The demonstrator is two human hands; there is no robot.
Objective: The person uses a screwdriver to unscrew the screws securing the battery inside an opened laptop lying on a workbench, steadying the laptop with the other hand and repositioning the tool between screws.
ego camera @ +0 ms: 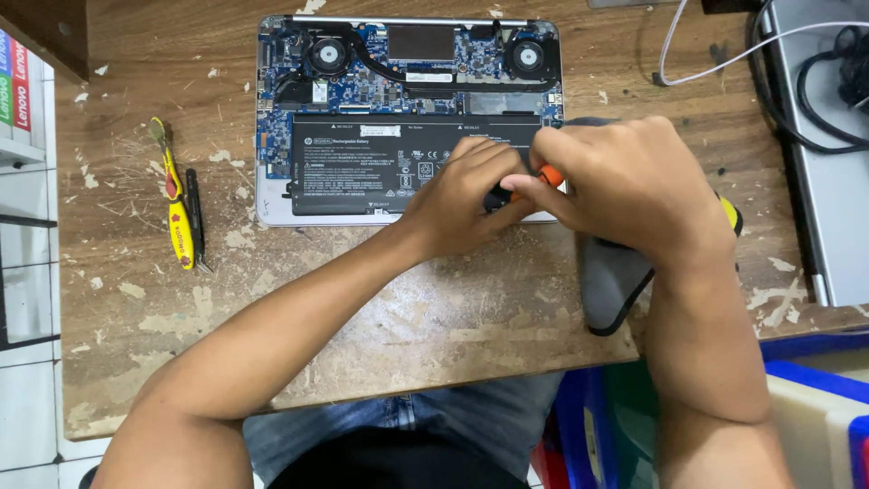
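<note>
Laptop point(272, 195): open shell on desk point(453, 317), holds battery point(362, 167), board, two fans point(328, 54).
Your left hand point(457, 195): pinching screwdriver point(529, 186) tip over battery's right end.
Your right hand point(634, 186): closed round its orange handle.

The left hand point(466, 195) and right hand point(625, 186) cover the lower right corner of the opened laptop point(407, 118) and most of an orange-and-black tool point(529, 184), whose tip cannot be seen; the grey cloth point(608, 285) lies partly under the right wrist, and a silver device point(828, 181) is cut off at the frame's right edge
</note>
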